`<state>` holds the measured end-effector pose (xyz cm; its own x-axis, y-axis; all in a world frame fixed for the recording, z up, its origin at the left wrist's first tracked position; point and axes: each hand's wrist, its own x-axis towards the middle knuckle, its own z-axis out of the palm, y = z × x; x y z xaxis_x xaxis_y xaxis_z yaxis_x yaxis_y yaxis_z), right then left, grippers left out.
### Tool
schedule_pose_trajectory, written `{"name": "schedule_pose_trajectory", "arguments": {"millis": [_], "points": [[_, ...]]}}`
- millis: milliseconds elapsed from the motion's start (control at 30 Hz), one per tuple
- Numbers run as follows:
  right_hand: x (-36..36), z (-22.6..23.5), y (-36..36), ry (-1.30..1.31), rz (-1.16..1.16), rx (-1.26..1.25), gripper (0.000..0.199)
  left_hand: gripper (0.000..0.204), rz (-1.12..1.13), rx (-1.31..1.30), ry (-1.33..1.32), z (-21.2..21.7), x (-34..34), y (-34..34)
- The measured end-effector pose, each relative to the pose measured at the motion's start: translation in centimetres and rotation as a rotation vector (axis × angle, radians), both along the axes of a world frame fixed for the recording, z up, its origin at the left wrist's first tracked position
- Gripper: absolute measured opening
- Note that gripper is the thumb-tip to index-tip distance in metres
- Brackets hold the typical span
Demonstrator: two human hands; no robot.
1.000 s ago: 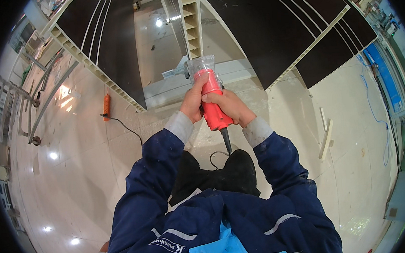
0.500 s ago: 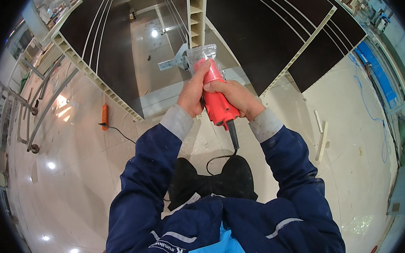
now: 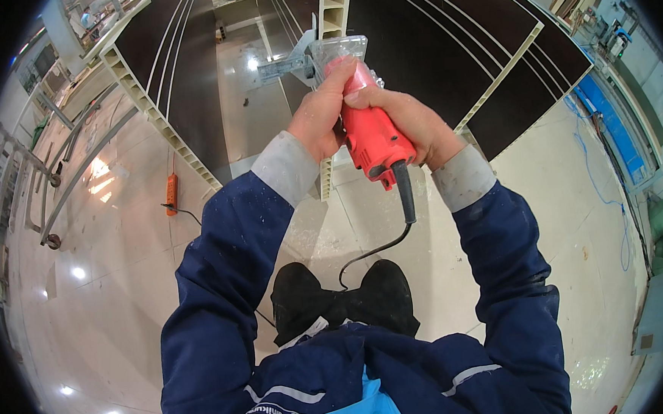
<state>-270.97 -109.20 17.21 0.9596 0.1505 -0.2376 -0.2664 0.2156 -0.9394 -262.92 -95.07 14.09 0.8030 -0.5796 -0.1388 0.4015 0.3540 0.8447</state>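
Both hands are clamped together on a red power tool [image 3: 377, 140], the left hand [image 3: 317, 124] on its left side and the right hand [image 3: 411, 120] on its right. The tool's clear base overlaps the pale, hollow edge of the middle board [image 3: 332, 11]; its black cord [image 3: 379, 247] runs down toward the person's dark shoes. Dark boards with white lines stand left [image 3: 187, 79] and right [image 3: 443, 44]. The floor [image 3: 125, 311] is glossy pale tile, scuffed and reflecting lamps. An orange power strip [image 3: 171, 192] lies near the left board's lower corner. A wheeled metal rack [image 3: 50, 179] stands at the floor's left edge, a green bag [image 3: 661, 240] at its right.
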Motion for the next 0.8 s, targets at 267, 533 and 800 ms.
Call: {"name": "schedule_pose_trajectory", "arguments": {"millis": [267, 533, 800], "points": [[-0.2, 2.2, -0.2, -0.056, -0.001, -0.016, 0.048, 0.058, -0.020, -0.014, -0.064, 2.1, 0.2, -0.4], [-0.2, 3.1, -0.4, -0.064, 0.029, -0.008, 0.047, 0.059, -0.027, -0.015, -0.105, 2.8, 0.5, -0.3], [0.1, -0.3, 0.1, 0.016, 0.042, 0.011, 0.048, 0.078, 0.010, 0.019, -0.038, -0.9, 0.4, -0.1]]}}
